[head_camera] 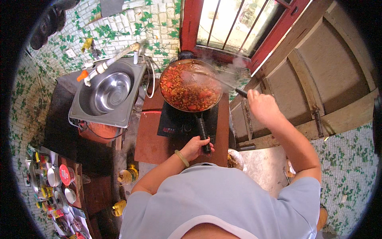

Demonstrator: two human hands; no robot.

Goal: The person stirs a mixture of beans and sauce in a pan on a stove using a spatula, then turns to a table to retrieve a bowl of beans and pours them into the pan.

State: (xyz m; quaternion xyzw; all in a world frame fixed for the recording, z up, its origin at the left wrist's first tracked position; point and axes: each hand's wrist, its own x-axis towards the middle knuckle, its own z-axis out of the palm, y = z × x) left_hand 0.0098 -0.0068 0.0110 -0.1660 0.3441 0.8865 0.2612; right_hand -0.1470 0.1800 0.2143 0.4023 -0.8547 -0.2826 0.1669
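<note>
My left hand is wrapped around the black handle of a wide frying pan. The pan rests on a black induction cooktop. Inside it is a steaming red stew of small brown pieces, perhaps beans, with red chunks that look like tomato. My right hand grips the black handle of a long metal cooking utensil, off the pan's right side. The utensil's head dips into the stew near the far side, where food and steam partly hide it.
A steel sink holding a metal basin stands left, under a tap with an orange handle. A barred, red-framed window is behind the pan. Wooden boards lean at right. Oil bottles and several jars sit lower left.
</note>
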